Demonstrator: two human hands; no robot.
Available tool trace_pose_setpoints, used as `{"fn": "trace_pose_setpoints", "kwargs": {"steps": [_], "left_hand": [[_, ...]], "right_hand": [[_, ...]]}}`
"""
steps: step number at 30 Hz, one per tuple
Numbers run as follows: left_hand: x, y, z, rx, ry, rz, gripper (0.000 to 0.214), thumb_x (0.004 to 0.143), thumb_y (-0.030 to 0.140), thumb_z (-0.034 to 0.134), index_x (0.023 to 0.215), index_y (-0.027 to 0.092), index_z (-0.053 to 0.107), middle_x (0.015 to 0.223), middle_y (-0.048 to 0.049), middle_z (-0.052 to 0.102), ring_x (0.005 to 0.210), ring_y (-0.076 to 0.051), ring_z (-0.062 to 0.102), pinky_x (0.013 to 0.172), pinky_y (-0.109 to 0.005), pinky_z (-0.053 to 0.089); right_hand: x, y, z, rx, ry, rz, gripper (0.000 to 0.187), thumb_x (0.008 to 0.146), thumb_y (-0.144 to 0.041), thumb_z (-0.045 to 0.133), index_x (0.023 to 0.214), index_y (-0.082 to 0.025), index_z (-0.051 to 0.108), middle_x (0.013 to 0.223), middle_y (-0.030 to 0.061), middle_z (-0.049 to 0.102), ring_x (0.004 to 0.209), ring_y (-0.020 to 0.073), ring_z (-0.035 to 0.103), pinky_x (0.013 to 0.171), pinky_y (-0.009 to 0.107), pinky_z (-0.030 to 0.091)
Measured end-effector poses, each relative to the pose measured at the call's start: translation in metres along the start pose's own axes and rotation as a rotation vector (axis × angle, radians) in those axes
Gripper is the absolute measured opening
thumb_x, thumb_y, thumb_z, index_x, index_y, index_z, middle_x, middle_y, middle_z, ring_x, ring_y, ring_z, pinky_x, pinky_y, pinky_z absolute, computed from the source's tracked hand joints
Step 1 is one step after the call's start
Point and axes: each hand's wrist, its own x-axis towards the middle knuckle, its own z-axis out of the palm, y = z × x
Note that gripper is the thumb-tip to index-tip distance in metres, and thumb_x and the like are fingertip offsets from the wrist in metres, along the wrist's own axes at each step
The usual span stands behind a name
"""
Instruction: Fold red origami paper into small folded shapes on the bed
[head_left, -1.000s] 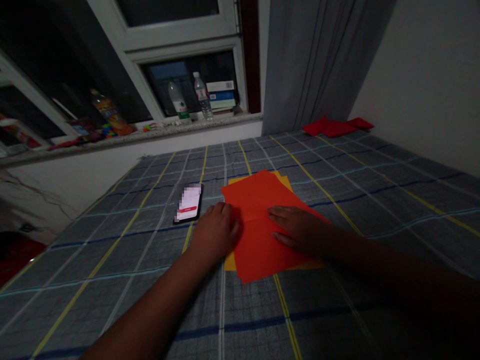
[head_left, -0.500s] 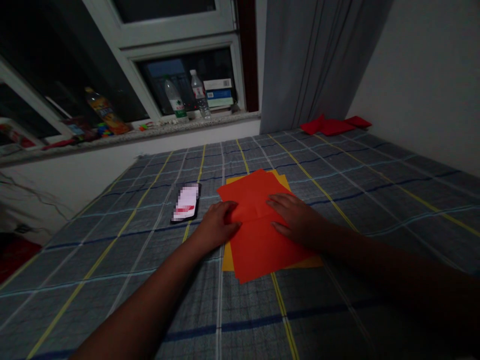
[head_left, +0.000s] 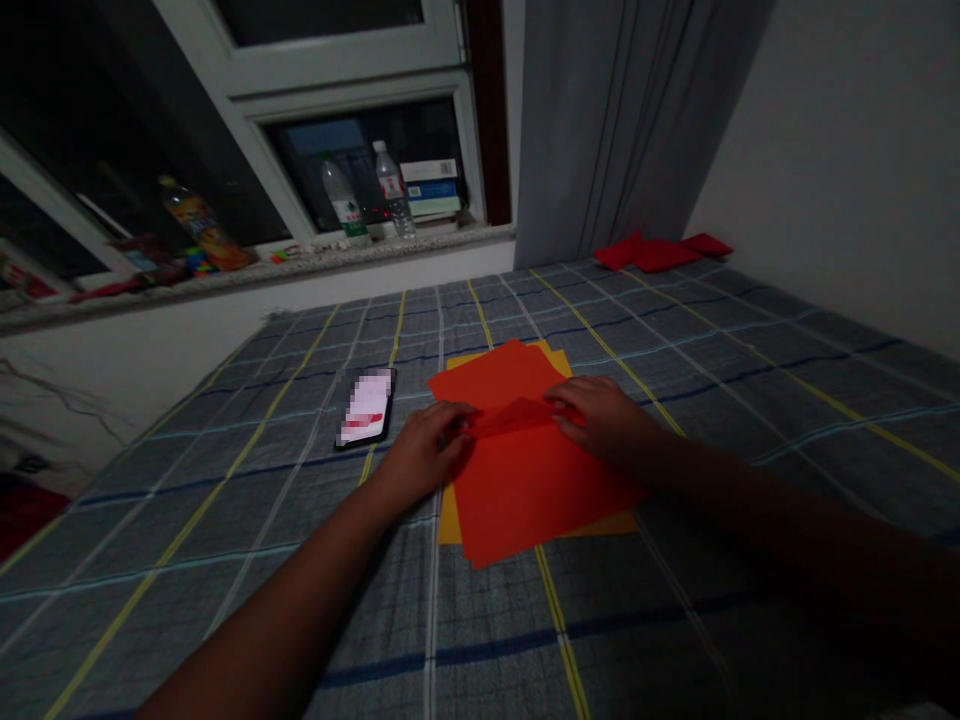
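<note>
- Lying flat for the most part on a grey plaid cloth bedspread (head_left: 330, 570), near the middle of the view: a bright red-orange flat paper sheet (head_left: 532, 490), resting over yellow paper (head_left: 450, 515) with margins peeking out at 12, 5 and 7 o'clock.
- At 9 o'clock on the red-orange sheet, a bare left hand (head_left: 420, 450), half curled, with thumb and fingers at one end of a raised fold; cannot tell whether gripping paper or only pressing.
- At 2 o'clock from the sheet's middle, a bare right hand (head_left: 600, 412), partly closed, with red paper showing between thumb and fingers; cannot tell how tightly pinched.
- Judged by looks, only partway: 1 ridge raised between both hands, with a small peak toward 12 o'clock, but not flattened. Left unfolded: the broad area toward 6 o'clock.
- Turned askew to the yellow paper: near edge running 8 to 2 o'clock, left edge 11 to 5, ridge roughly 9 to 3. Cannot settle a long axis, given slant and squeeze.
- At 9 o'clock from the sheet, well apart from the paper, a lit black-edged phone (head_left: 367, 408).
</note>
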Motion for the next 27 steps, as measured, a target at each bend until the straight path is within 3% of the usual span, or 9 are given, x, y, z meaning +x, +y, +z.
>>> {"fn": "trace_pose_setpoints", "kwargs": {"steps": [8,15,18,23,27], "left_hand": [[-0.001,-0.012,-0.002,-0.208,-0.003,-0.066,0.027,0.095,0.024,0.046,0.116,0.022,0.062,0.123,-0.0064,0.067,0.117,-0.021,0.061,0.103,-0.041,0.045],[0.001,-0.023,0.010,-0.365,0.025,-0.142,0.034,0.094,0.027,0.052,0.127,0.020,0.052,0.105,-0.0060,0.068,0.095,-0.018,0.065,0.091,-0.037,0.050],[0.003,-0.025,0.013,-0.465,0.050,-0.143,0.029,0.091,0.026,0.056,0.118,0.019,0.051,0.098,-0.0038,0.066,0.090,-0.017,0.065,0.088,-0.035,0.050],[0.004,-0.020,0.011,-0.256,0.067,-0.106,0.006,0.091,0.023,0.052,0.092,0.019,0.056,0.097,-0.0049,0.064,0.093,-0.020,0.062,0.088,-0.037,0.048],[0.002,-0.017,0.010,-0.139,0.059,0.064,0.022,0.082,0.010,0.050,0.099,0.020,0.060,0.109,-0.0059,0.064,0.106,-0.021,0.059,0.097,-0.038,0.045]], "right_hand": [[0.003,0.011,0.001,-0.008,-0.071,-0.057,0.022,0.094,-0.023,0.050,0.104,-0.017,0.069,0.106,0.0102,0.073,0.100,0.0250,0.066,0.091,0.039,0.046],[0.002,0.006,-0.001,-0.022,-0.078,-0.049,0.022,0.094,-0.021,0.049,0.102,-0.017,0.069,0.102,0.0093,0.074,0.096,0.0248,0.067,0.088,0.037,0.047],[0.003,0.006,-0.001,-0.016,-0.082,-0.043,0.022,0.094,-0.020,0.049,0.102,-0.017,0.070,0.104,0.0098,0.074,0.097,0.0248,0.067,0.088,0.036,0.047],[0.003,0.006,-0.001,0.030,-0.094,-0.014,0.022,0.092,-0.020,0.051,0.102,-0.016,0.070,0.103,0.0102,0.074,0.096,0.0257,0.067,0.087,0.036,0.047],[0.002,0.005,-0.001,0.064,-0.091,0.007,0.022,0.092,-0.019,0.050,0.103,-0.016,0.069,0.103,0.0105,0.074,0.097,0.0261,0.068,0.086,0.036,0.048]]}}
